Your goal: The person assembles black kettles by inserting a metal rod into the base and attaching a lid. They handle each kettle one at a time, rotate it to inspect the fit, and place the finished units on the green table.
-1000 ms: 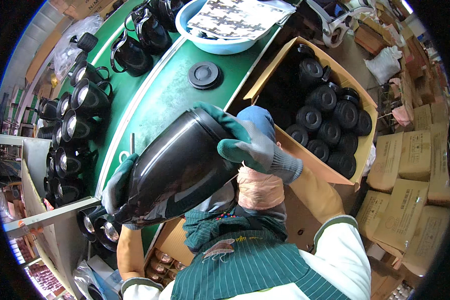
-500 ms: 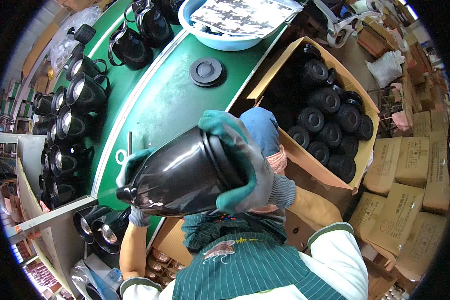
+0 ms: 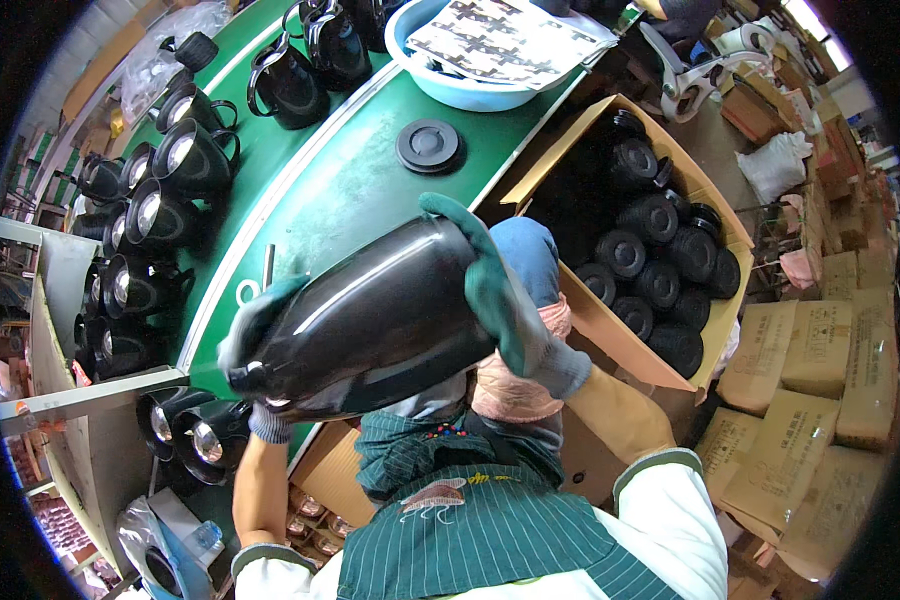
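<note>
A glossy black jug body [image 3: 380,310] lies tilted across my lap, its narrow end low at the left and its wide end up at the right. My left hand [image 3: 255,325], in a grey and green glove, is closed round the narrow end. Against the wide end sits my gloved right hand [image 3: 510,305], cupped over the rim with the fingers along the edge; that end's face is hidden behind it. On the green table beyond lies a round black ridged disc [image 3: 430,146]. A metal rod [image 3: 268,265] with a ring beside it shows next to my left hand.
An open carton [image 3: 610,345] of round black parts [image 3: 660,285] stands at the right. Black jugs [image 3: 185,160] line the table's left side, and more [image 3: 290,90] stand at the back beside a light blue basin [image 3: 460,92]. Closed cartons [image 3: 780,430] are stacked far right.
The dark stepped ring seen at the jug's wide end is out of sight now. My right hand has shifted from gripping round that end to cupping its edge.
</note>
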`<state>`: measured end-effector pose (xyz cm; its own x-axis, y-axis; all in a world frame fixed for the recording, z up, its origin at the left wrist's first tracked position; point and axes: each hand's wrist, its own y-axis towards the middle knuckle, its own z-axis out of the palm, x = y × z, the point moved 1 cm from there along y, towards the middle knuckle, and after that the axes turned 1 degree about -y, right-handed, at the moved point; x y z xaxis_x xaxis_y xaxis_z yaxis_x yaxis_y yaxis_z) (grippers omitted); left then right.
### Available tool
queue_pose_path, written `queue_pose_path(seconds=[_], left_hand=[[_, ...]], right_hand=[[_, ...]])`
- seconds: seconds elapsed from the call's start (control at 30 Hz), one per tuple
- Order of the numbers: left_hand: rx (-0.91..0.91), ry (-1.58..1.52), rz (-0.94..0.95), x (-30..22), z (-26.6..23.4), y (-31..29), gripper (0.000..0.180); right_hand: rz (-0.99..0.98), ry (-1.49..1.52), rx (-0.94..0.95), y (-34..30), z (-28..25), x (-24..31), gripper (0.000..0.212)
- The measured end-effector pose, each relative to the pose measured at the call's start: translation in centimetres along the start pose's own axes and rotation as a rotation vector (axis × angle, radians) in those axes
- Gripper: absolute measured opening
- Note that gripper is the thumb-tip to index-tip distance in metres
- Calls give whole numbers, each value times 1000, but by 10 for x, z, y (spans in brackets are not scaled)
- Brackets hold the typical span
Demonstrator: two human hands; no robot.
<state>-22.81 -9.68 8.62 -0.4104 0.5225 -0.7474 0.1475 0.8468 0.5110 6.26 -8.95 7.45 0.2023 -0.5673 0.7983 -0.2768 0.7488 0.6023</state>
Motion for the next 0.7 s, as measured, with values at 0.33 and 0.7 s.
queue_pose_path(seconds=[0.33, 0.7], left_hand=[[98, -796, -333, 58, -20, -46, 38], [150, 145, 243, 7, -19, 11, 28]], right_hand=[[-120, -522, 284, -21, -16, 32, 105], [427, -71, 77, -123, -24, -60, 65]])
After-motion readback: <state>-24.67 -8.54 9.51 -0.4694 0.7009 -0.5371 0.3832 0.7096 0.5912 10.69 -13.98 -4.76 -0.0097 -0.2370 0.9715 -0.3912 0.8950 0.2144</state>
